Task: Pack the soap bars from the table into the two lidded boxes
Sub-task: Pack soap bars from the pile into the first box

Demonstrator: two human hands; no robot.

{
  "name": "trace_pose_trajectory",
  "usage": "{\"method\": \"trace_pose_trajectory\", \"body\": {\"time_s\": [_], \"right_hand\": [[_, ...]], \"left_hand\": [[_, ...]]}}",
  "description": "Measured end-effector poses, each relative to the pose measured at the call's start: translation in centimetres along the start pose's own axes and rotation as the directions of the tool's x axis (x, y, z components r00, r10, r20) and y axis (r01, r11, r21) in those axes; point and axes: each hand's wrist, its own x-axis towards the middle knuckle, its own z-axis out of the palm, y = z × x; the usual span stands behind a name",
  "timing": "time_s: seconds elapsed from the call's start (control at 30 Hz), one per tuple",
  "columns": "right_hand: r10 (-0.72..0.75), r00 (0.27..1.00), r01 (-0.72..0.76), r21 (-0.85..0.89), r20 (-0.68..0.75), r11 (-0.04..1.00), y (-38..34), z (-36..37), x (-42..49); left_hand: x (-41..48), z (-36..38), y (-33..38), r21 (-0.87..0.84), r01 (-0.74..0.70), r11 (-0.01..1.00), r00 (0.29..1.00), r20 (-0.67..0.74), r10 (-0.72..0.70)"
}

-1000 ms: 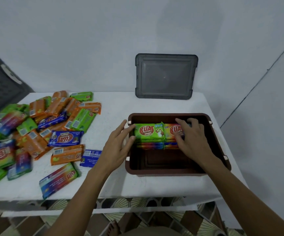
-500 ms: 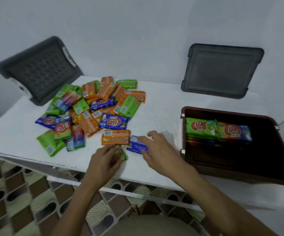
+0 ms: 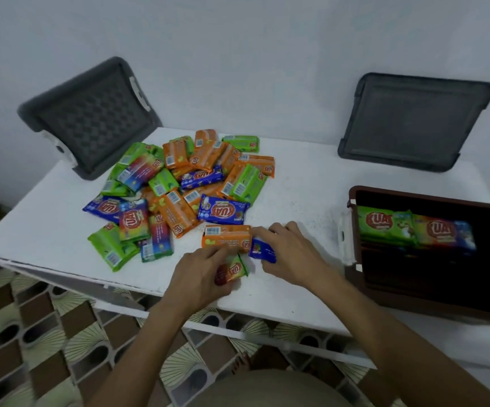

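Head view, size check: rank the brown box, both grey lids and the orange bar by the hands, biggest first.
1. brown box, largest, though cut off at the frame edge.
2. right grey lid and left grey lid: look about alike, so unranked.
3. orange bar, smallest.

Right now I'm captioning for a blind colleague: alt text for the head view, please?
The left hand grips a multicoloured soap bar and the right hand pinches a blue bar at the table edge. A heap of bars lies behind; a brown box at right holds a few; two grey lids lean on the wall.
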Motion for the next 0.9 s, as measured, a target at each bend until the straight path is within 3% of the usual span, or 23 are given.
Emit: {"method": "trace_pose_trajectory", "body": {"time_s": [0.1,0.2,0.27,0.37,0.47,0.57,0.73,0.9], "right_hand": [[0.01,0.997,0.0,0.139,-0.07,0.99,0.1,-2.8,-1.1],[0.063,0.982,0.01,0.379,-0.179,0.925,0.7,-5.5,-2.6],[0.072,0.961,0.055,0.44,-0.266,0.896,1.6,-7.1,-4.3],[0.174,0.928,0.059,0.593,-0.329,0.803,3.5,-9.6,-7.4],[0.315,0.877,0.032,0.698,-0.362,0.715,6.0,-11.5,-10.5],[0.422,0.84,-0.016,0.762,-0.34,0.647,8.8,-12.3,-13.4],[0.533,0.818,-0.143,0.82,-0.217,0.554,13.3,-11.7,-17.0],[0.512,0.858,-0.258,0.828,-0.039,0.497,15.8,-10.2,-17.2]], "left_hand": [[0.4,-2.3,1.1,-0.148,-0.009,0.989,0.999,-0.039,0.004],[1.2,-4.7,2.7,-0.299,-0.046,0.953,0.985,-0.17,-0.006],[1.9,-5.8,4.3,-0.411,-0.089,0.907,0.971,-0.24,-0.013],[3.0,-6.7,6.8,-0.614,-0.096,0.784,0.951,-0.288,-0.109],[4.3,-6.6,9.6,-0.801,-0.1,0.59,0.946,-0.261,-0.193],[5.7,-6.1,12.3,-0.886,-0.148,0.44,0.935,-0.271,-0.231],[7.9,-3.7,15.5,-0.95,-0.097,0.298,0.946,-0.181,-0.268],[9.1,-1.5,17.8,-0.988,-0.015,0.156,0.95,-0.063,-0.305]]}}
